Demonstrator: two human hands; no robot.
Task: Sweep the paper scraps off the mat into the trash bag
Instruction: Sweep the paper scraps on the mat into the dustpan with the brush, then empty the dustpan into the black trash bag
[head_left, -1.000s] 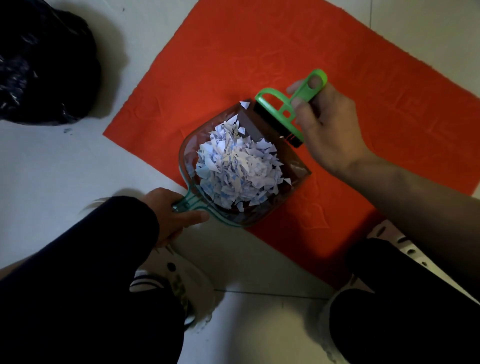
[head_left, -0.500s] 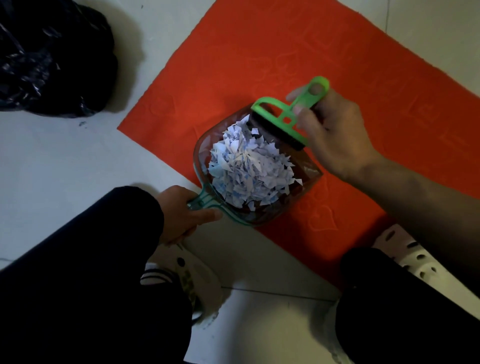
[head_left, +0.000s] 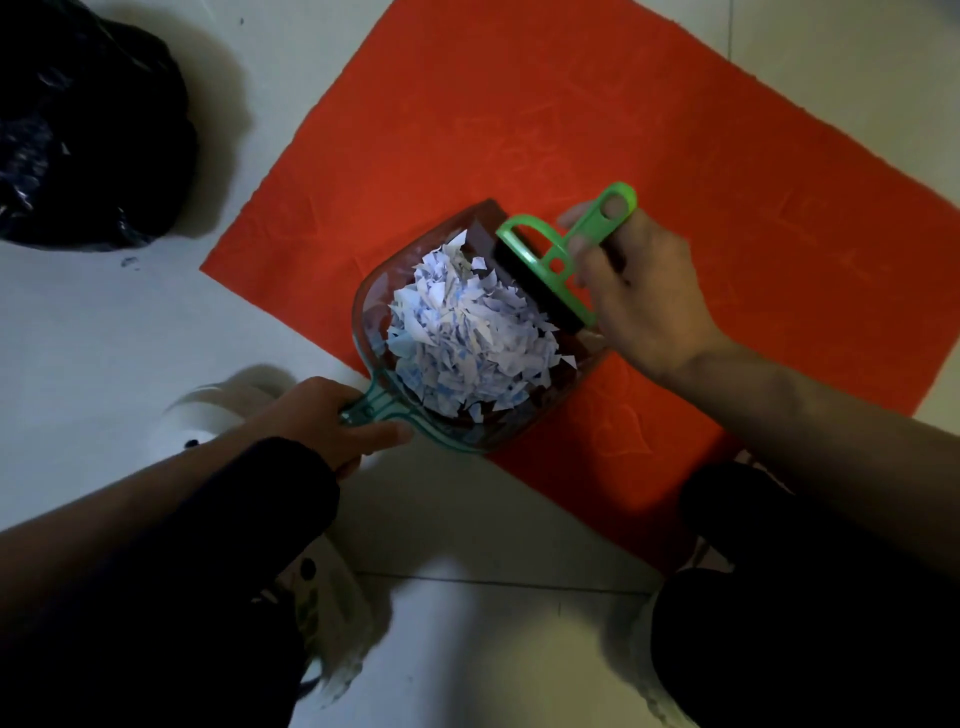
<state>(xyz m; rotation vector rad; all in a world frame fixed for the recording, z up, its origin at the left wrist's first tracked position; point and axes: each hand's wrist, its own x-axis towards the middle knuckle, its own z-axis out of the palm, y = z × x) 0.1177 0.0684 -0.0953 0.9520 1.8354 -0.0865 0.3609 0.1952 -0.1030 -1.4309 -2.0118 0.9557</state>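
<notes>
Scraps of white paper (head_left: 465, 332) heaped in clear teal-rimmed plastic dustpan (head_left: 374, 322) on orange mat (head_left: 675, 156) | left hand (head_left: 332, 421) fingers clamped on dustpan handle | right hand (head_left: 644, 291) fingers clamped on green hand brush (head_left: 561, 254) at dustpan mouth | black trash bag (head_left: 83, 130) off mat's left corner

Lighting: dim overall, brightest on the mat (head_left: 597, 135) and scraps (head_left: 467, 338). Corners fall into dark vignette; lower foreground near black. Soft shadow right of the bag (head_left: 83, 124) on the floor (head_left: 104, 332). Faint sheen on bag folds. Blur: shoe (head_left: 208, 415) smeared, floor edges soft. Wide-angle bending at frame edges. Centre reasonably sharp.
</notes>
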